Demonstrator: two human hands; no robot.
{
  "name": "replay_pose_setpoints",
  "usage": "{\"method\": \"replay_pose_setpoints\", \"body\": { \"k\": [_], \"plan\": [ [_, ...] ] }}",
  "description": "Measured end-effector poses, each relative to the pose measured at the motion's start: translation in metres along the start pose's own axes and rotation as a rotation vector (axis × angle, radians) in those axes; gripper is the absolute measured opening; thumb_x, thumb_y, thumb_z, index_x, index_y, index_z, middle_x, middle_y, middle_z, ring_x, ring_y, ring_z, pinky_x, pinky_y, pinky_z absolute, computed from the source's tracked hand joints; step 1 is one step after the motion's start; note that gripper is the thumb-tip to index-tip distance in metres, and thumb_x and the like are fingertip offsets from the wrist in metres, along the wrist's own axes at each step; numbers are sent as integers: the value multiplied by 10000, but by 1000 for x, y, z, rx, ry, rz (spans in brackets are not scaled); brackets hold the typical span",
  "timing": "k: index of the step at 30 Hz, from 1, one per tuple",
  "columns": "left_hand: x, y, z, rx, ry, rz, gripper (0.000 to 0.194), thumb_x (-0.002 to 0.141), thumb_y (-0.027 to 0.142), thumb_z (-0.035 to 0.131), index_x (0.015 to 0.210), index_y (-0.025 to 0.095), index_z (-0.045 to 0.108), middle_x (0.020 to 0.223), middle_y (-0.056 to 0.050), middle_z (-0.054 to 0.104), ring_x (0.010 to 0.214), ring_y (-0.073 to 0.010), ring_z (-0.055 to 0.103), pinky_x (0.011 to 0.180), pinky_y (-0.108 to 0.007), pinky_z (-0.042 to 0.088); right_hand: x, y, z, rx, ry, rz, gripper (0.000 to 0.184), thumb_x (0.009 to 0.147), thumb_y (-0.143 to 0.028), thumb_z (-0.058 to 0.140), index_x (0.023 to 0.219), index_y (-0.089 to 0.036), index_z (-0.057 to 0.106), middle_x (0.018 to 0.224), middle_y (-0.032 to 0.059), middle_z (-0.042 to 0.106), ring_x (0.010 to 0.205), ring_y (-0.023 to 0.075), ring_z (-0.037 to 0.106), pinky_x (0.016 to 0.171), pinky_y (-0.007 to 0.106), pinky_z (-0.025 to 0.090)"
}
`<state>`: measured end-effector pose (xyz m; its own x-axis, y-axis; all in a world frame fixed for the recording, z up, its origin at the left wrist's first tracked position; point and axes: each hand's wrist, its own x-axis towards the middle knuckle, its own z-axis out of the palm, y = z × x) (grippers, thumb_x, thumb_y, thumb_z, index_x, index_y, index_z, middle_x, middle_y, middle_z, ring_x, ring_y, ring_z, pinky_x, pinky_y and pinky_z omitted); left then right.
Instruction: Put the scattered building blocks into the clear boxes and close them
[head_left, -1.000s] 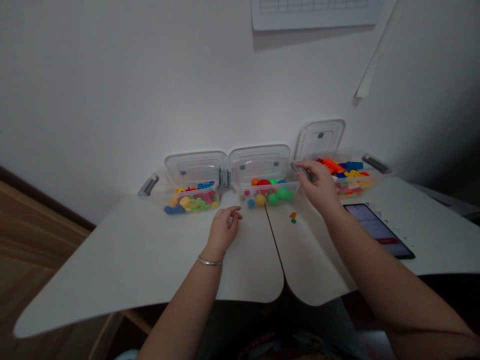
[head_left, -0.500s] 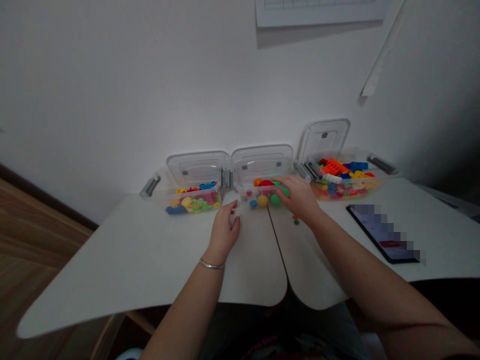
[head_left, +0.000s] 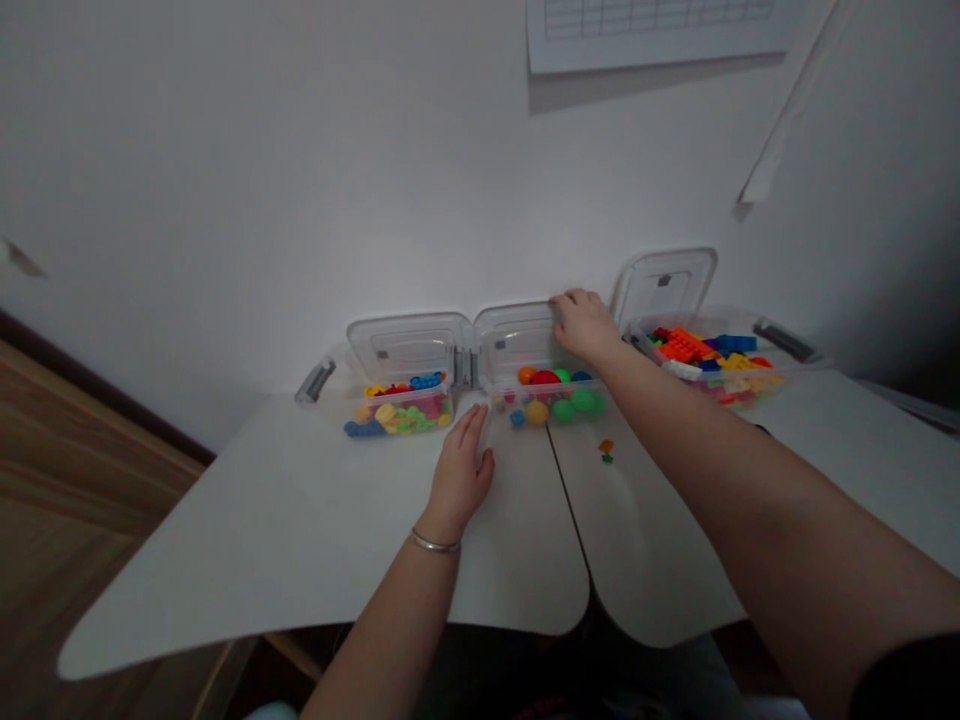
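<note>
Discs [head_left: 397, 418] lie in the left box [head_left: 409, 398], balls [head_left: 562, 405] in the middle box [head_left: 555, 388], bricks [head_left: 686, 345] in the right box [head_left: 750, 335], all open on the worktop [head_left: 262, 530]. The right hand [head_left: 585, 325] has been moved from the balls to the middle box's lid [head_left: 514, 340], its fingers [head_left: 568, 300] curled at the rim, any grip unclear; the left hand [head_left: 459, 478] lies open, holding nothing, on the worktop.
</note>
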<state>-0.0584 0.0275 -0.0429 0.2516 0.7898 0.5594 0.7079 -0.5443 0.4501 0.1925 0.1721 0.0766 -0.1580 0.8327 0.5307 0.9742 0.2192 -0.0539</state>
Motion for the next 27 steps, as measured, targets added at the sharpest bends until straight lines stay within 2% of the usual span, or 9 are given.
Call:
{"method": "replay_pose_setpoints", "body": {
  "k": [3,6,9,13,16,20,23,25,27],
  "plan": [
    [-1,3,0,-9,18,-7,678,840,99,483,1482,216,303,1482,-143,405,1380,-252,382,1139,-493,346,5,1,0,-37,33,36,424,860,-202,464,1260,-134,587,1226,191,593,1134,344,489,921,457,425],
    [5,8,-2,-5,16,19,663,840,98,491,1469,228,326,1509,-150,351,1369,-262,390,1114,-493,375,12,7,-1,-41,14,59,403,851,-200,484,1227,-156,622,1191,177,610,1090,323,517,902,444,438],
    [17,15,-5,25,33,44,656,836,106,520,1454,244,352,1520,-155,314,1265,-257,488,1078,-495,411,19,13,-2,-56,-7,73,375,843,-201,490,1170,-161,670,1157,172,620,1035,300,554,877,424,453],
    [39,24,-10,108,79,17,641,817,117,588,1421,235,410,1513,-168,297,1308,-308,440,1074,-521,398,27,14,-5,-89,-35,72,321,848,-213,500,1078,-150,715,1108,167,657,991,283,587,839,396,465],
    [53,29,-10,125,94,-38,506,832,151,612,1325,210,516,1472,-182,355,1296,-325,450,1055,-524,413,30,10,-9,-94,-53,93,260,827,-265,574,1000,-155,733,1037,157,700,983,295,605,848,414,463],
    [61,32,-8,143,129,-101,254,868,207,604,1121,201,626,1381,-178,469,1239,-326,494,1012,-546,436,34,7,-11,78,-121,191,258,777,-254,658,1017,-197,733,1043,106,725,949,249,638,827,358,475],
    [58,31,-8,166,174,-59,123,871,197,601,985,205,647,1372,-153,500,1266,-325,468,1041,-562,401,35,9,-12,242,-191,226,252,770,-222,666,1007,-194,746,1015,85,738,905,214,650,796,312,478],
    [53,30,-8,138,183,1,83,882,206,589,948,202,640,1390,-141,494,1271,-308,471,1044,-546,407,33,11,-15,321,-173,244,230,767,-230,669,977,-187,753,966,76,743,872,206,649,782,307,479],
    [45,30,-10,102,182,57,84,898,227,572,948,198,634,1386,-142,501,1264,-291,486,1037,-524,424,29,13,-21,374,-87,253,215,762,-250,675,950,-185,755,934,70,737,848,205,641,771,314,482]
  ]
}}
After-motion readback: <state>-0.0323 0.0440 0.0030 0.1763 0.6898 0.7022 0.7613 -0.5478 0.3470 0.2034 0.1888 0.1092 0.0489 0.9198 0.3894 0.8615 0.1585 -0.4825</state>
